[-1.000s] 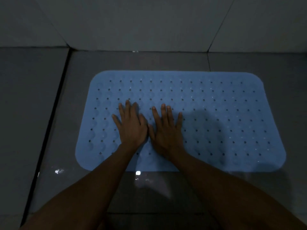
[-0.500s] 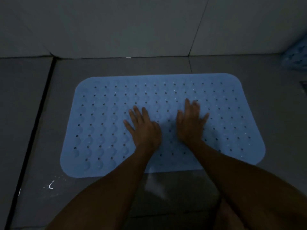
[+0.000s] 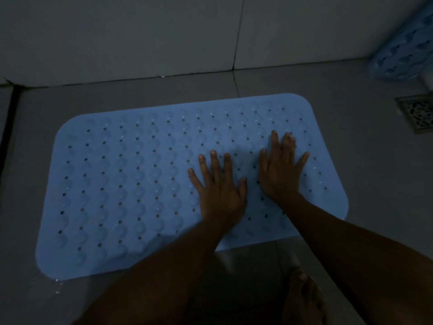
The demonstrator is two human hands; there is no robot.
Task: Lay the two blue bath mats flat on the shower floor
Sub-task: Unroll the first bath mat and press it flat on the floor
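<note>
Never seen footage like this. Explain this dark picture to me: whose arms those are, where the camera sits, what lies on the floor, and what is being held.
There is no machine here. A person wears a camera on the head, looking down at their own arms. The left hand and right hand lie flat, fingers spread, pressing on a blue bath mat spread on the grey shower floor. Nothing is in either grip; the palms only press. At the top right edge a second blue mat shows, not yet laid flat. Below it is a floor drain. The person's bare foot shows at the bottom.
</note>
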